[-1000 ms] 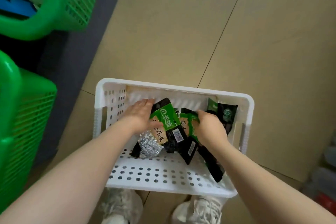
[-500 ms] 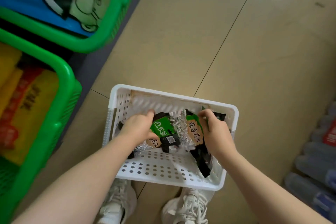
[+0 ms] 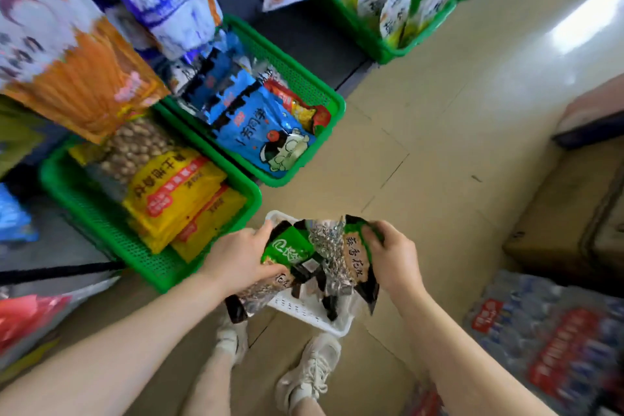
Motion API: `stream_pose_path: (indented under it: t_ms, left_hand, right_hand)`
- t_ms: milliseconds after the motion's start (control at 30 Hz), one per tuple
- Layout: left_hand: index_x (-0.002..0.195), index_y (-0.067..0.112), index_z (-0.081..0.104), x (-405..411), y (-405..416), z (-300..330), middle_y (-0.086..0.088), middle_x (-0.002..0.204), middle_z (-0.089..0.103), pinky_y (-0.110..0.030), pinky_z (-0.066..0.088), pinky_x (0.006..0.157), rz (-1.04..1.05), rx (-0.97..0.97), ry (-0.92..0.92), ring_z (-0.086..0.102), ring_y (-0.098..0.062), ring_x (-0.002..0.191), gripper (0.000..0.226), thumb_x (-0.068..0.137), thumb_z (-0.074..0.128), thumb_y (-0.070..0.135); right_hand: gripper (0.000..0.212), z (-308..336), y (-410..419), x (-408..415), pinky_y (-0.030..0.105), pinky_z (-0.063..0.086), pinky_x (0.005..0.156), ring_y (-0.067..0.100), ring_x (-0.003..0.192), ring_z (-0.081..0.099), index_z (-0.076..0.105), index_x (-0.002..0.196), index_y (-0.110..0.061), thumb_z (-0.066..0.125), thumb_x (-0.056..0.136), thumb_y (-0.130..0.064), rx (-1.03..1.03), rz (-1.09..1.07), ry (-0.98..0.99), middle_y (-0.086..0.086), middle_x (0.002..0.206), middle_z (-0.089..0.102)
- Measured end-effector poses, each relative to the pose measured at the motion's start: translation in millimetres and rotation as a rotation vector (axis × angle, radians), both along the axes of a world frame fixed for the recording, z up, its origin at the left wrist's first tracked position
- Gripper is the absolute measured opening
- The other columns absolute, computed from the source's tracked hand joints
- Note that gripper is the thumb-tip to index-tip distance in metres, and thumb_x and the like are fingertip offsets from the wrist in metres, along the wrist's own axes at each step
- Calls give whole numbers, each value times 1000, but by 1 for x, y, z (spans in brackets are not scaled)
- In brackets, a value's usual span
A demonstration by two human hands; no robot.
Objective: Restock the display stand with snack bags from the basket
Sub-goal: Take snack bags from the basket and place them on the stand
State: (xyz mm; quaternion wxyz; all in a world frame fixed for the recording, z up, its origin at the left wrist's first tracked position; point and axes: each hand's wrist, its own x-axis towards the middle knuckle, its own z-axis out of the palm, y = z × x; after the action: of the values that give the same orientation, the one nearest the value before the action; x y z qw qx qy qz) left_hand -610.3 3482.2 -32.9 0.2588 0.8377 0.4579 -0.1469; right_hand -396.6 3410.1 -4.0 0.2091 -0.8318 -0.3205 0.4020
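A bunch of green, black and silver snack bags (image 3: 314, 260) is lifted above the white perforated basket (image 3: 314, 316), which stands on the floor by my shoes. My left hand (image 3: 241, 258) grips the left side of the bunch, thumb over a green bag. My right hand (image 3: 393, 255) grips the right side, fingers curled round a green and brown bag. The display stand's green baskets (image 3: 111, 233) sit to the left with yellow, blue and peanut bags in them.
A second green basket (image 3: 300, 88) holds blue bags, a third (image 3: 388, 40) stands farther back with pale bags. Large snack bags (image 3: 77, 54) hang above on the left. Cardboard boxes (image 3: 570, 213) and shrink-wrapped bottles (image 3: 553, 338) line the right side. Tiled floor lies between.
Both hands have raised the bunch of bags out of the white basket. The view has swung up, bringing the display stand's baskets and hanging bags into sight.
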Motion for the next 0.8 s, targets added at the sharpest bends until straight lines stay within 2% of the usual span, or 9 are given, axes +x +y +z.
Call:
stream_pose_path:
  t_ms: [67, 167, 300, 400, 467, 533, 600, 700, 800]
  left_hand:
    - [133, 16, 32, -22, -7, 70, -7, 107, 64, -35, 52, 69, 40, 88, -5, 63, -25, 95, 79, 75, 55, 64]
    - [130, 15, 40, -74, -33, 170, -10, 101, 65, -37, 51, 60, 216, 240, -25, 65, -29, 87, 81, 71, 49, 70]
    - [134, 16, 37, -148, -70, 287, -11, 102, 63, -30, 32, 46, 451, 427, 43, 64, -29, 85, 75, 77, 51, 63]
    - [127, 7, 45, -208, -97, 366, -14, 74, 60, -30, 34, 41, 651, 589, 0, 57, -28, 56, 71, 75, 61, 53]
    - [113, 2, 52, -248, -117, 407, -16, 59, 59, -31, 38, 39, 775, 728, -53, 57, -31, 49, 65, 71, 70, 48]
    - [108, 3, 52, -283, -138, 444, -13, 53, 53, -32, 36, 41, 891, 833, -107, 58, -33, 50, 59, 72, 70, 46]
    - [115, 6, 48, -318, -154, 480, -16, 60, 56, -35, 38, 48, 989, 912, -148, 61, -38, 64, 60, 75, 67, 47]
    - [118, 8, 49, -378, -174, 526, -22, 68, 63, -41, 47, 55, 1052, 1096, -232, 61, -39, 68, 58, 78, 64, 46]
    - [117, 8, 50, -429, -186, 568, -21, 68, 62, -44, 50, 58, 1074, 1281, -289, 61, -40, 69, 52, 82, 61, 45]
  right_hand:
    - [16, 59, 8, -12, 24, 43, 54, 17, 64, 53, 62, 86, -17, 49, 94, -23, 65, 46, 17, -9, 70, 59]
    - [14, 142, 22, -41, 32, 46, 66, 22, 73, 55, 60, 83, -17, 50, 90, -24, 124, 212, -34, -1, 73, 61]
    - [13, 255, 45, -104, 27, 31, 60, 19, 74, 51, 64, 87, -8, 54, 85, -16, 310, 439, -39, 4, 76, 59]
    - [11, 335, 53, -170, 30, 32, 59, 18, 67, 46, 63, 81, -9, 54, 85, -13, 455, 553, 49, 4, 69, 56]
    - [10, 379, 55, -214, 30, 34, 59, 18, 66, 46, 61, 79, -11, 55, 86, -14, 510, 649, 110, 4, 67, 56]
    - [11, 421, 55, -256, 32, 38, 65, 21, 72, 53, 65, 83, -9, 57, 85, -16, 558, 741, 165, 11, 75, 62]
    - [12, 463, 51, -300, 36, 42, 71, 25, 78, 57, 67, 82, -10, 61, 79, -21, 615, 789, 235, 15, 83, 65]
    - [13, 518, 39, -364, 35, 38, 71, 24, 74, 52, 65, 75, -4, 61, 77, -17, 715, 783, 320, 13, 75, 58]
    - [11, 563, 41, -422, 38, 43, 71, 25, 72, 55, 69, 64, -20, 59, 68, -23, 816, 746, 284, 8, 68, 59]
